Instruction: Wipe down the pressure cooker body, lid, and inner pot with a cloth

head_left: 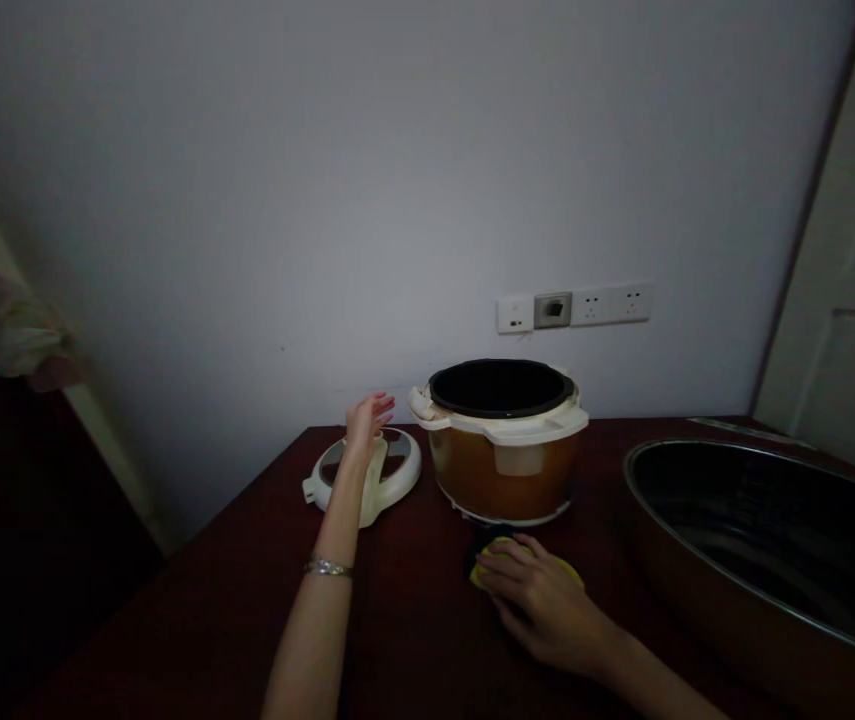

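My left hand (371, 415) is over the white cooker lid (401, 482), which lies on the dark red table with its handle up. Its fingers are stretched out to the right, and I cannot tell whether the palm touches the handle. In front of the cooker, my right hand (539, 605) is closed over a yellow sponge (568, 572), low at the tabletop. The electric pressure cooker (506, 475) stands lidless, orange-brown with a white rim and a black pot inside.
A large oval basin (686, 545) with a dark, shiny inside takes up the table's right side. Sockets and a switch (553, 310) are on the wall behind the cooker. The table (247, 590) meets that wall. A bag (18, 325) hangs at far left.
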`<state>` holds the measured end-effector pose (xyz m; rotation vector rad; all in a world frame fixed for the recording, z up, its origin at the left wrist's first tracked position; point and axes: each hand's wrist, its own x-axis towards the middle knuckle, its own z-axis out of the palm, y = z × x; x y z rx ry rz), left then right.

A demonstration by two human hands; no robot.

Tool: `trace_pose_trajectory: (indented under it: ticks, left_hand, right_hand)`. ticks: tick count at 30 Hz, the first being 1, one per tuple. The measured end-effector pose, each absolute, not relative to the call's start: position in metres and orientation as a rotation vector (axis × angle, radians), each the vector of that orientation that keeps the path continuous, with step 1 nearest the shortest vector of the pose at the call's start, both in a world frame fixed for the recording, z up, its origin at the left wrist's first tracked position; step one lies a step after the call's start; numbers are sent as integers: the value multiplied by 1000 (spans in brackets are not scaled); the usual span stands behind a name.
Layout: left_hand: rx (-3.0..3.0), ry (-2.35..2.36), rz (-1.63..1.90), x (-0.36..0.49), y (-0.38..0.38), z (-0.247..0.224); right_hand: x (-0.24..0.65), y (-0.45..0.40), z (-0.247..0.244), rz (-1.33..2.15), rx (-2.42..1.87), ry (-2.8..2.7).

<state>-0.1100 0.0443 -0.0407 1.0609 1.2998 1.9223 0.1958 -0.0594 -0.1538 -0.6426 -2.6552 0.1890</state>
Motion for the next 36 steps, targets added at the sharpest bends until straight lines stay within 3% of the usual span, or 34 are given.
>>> trace_pose_trajectory:
  ticks: [5, 10, 15, 21, 26, 36]
  left_hand:
    - [1358, 1885, 1641, -169, 61, -50]
    - [1581, 1979, 1325, -198, 66, -67]
    - [2079, 2011, 716, -207, 67, -82]
    - [2309, 2205, 259, -206, 64, -83]
    - [2346, 2256, 121, -205, 60, -80]
    - [2338, 2301, 194, -200, 58, -79]
  right_hand:
    - [192, -56, -163, 129, -637, -2673]
    - [191, -47, -175, 102, -599, -2665]
    - [191, -42, -179, 74, -569, -2655]
    - [190, -38, -177, 16, -524, -2720]
    - [191, -36, -179, -30, -528, -2730]
    - [188, -43, -167, 149, -627, -2701]
